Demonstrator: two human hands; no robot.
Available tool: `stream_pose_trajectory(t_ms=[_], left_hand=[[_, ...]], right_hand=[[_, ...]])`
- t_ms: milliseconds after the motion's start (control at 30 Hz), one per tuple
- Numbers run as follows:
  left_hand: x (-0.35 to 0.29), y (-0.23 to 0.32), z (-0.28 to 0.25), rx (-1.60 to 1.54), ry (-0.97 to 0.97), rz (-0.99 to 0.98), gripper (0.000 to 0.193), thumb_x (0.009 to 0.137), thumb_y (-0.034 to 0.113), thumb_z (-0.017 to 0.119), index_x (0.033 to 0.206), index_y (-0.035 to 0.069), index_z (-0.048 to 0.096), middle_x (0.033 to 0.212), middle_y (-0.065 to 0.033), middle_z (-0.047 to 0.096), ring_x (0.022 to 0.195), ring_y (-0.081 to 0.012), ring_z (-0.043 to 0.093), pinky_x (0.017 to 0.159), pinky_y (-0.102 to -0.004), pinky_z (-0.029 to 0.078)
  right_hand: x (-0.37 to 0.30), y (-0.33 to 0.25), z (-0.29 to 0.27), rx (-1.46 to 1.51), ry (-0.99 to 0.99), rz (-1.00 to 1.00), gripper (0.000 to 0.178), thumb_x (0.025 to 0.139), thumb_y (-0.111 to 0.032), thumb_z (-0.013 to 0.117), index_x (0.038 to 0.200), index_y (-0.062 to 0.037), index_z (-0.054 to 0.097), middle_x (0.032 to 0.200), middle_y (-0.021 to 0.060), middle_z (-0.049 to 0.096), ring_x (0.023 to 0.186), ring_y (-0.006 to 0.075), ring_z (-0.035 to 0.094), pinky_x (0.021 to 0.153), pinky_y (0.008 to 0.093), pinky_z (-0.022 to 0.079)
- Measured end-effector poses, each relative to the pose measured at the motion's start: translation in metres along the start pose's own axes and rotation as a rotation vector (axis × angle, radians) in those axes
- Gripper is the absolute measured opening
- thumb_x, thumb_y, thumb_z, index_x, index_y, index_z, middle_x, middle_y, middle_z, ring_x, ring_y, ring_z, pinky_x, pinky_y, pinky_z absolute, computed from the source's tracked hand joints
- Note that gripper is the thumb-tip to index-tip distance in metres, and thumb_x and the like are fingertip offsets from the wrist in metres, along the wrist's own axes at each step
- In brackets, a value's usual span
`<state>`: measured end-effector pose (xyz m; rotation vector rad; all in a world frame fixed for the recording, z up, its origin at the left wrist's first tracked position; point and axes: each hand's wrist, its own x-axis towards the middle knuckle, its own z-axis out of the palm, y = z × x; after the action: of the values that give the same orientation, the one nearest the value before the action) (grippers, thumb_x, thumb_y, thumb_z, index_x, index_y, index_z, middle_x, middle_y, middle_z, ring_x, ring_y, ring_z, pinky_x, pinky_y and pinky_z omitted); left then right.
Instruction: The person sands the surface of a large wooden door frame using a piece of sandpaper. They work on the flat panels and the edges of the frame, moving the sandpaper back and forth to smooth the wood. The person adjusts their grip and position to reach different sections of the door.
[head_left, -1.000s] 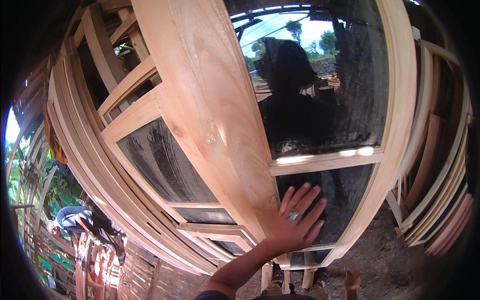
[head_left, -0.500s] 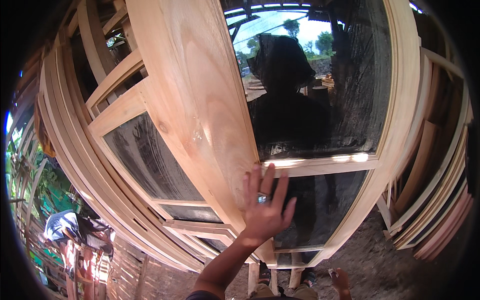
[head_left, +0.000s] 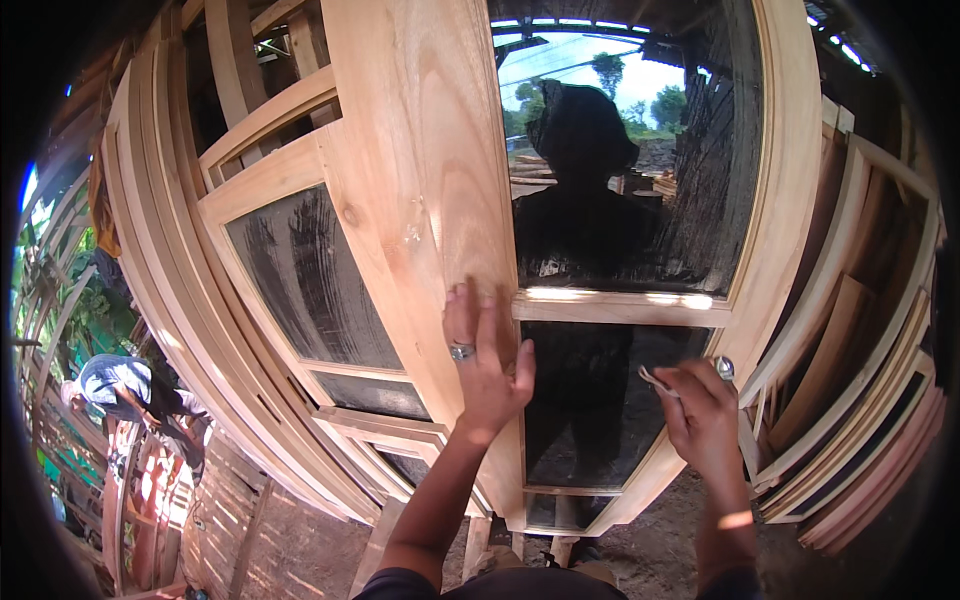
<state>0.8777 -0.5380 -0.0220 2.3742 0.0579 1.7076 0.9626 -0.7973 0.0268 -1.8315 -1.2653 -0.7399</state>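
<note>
A pale, unpainted wooden door frame with dark glass panes stands upright in front of me. The upper pane mirrors my dark outline, trees and sky. My left hand lies flat against the wide wooden upright, fingers stretched and a ring showing, just left of the crossbar. In front of the lower pane, my right hand is closed in a pinch around a small folded piece, thin and pale-edged. Its material is too small to make out. A large ring shows on this hand too.
More wooden frames are stacked upright on the left, with a smaller glazed frame leaning among them. Further frames and boards lean on the right. A co-worker bends over timber at the far left.
My right hand has risen from low beside my legs to the lower pane, bringing the folded piece. My left hand stays on the wood, slightly further left and higher in view.
</note>
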Motion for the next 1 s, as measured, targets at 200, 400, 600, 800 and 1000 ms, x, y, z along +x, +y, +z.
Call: stream_pose_trajectory(t_ms=[200,400,600,800,1000], left_hand=[[-0.011,-0.039,0.018,0.125,-0.003,0.074,0.071,0.086,0.02,0.067,0.147,0.001,0.036,0.156,-0.0323,0.022,0.142,-0.0533,0.02,0.114,-0.0599,0.022],[-0.016,-0.046,0.023,0.095,0.021,0.108,0.064,0.085,0.027,0.067,0.141,0.002,0.046,0.154,-0.0313,0.027,0.142,-0.0524,0.022,0.113,-0.0605,0.025],[-0.02,-0.05,0.027,0.059,0.066,0.102,0.055,0.084,0.029,0.066,0.134,0.007,0.056,0.153,-0.0266,0.033,0.143,-0.0476,0.026,0.113,-0.0601,0.026],[-0.019,-0.051,0.024,0.023,0.043,0.12,0.056,0.083,0.026,0.067,0.133,0.005,0.055,0.153,-0.0278,0.031,0.143,-0.0489,0.023,0.113,-0.0597,0.026],[-0.018,-0.054,0.023,0.016,0.042,0.115,0.053,0.084,0.028,0.065,0.133,0.008,0.057,0.153,-0.0256,0.033,0.144,-0.0464,0.023,0.114,-0.0602,0.025]], right_hand=[[0.077,-0.011,0.066,-0.349,0.145,-0.355,0.03,0.067,-0.002,0.073,0.097,-0.0041,0.072,0.091,0.0041,0.061,0.08,0.0213,0.059,0.073,0.037,0.049],[0.082,-0.016,0.106,-0.384,0.083,-0.361,0.031,0.07,-0.003,0.072,0.101,-0.0034,0.071,0.096,0.0047,0.06,0.084,0.0219,0.059,0.08,0.0389,0.049],[0.081,-0.028,0.113,-0.433,0.028,-0.319,0.037,0.067,-0.003,0.071,0.104,-0.0019,0.07,0.1,0.0064,0.06,0.087,0.0233,0.059,0.083,0.0412,0.049],[0.074,-0.022,0.103,-0.522,0.017,-0.31,0.039,0.066,-0.004,0.068,0.105,-0.0024,0.07,0.104,0.0078,0.061,0.092,0.0252,0.06,0.087,0.0416,0.049],[0.069,-0.015,0.096,-0.512,0.018,-0.263,0.038,0.069,-0.004,0.067,0.107,-0.0033,0.07,0.104,0.0069,0.063,0.093,0.0241,0.06,0.091,0.0427,0.048]])
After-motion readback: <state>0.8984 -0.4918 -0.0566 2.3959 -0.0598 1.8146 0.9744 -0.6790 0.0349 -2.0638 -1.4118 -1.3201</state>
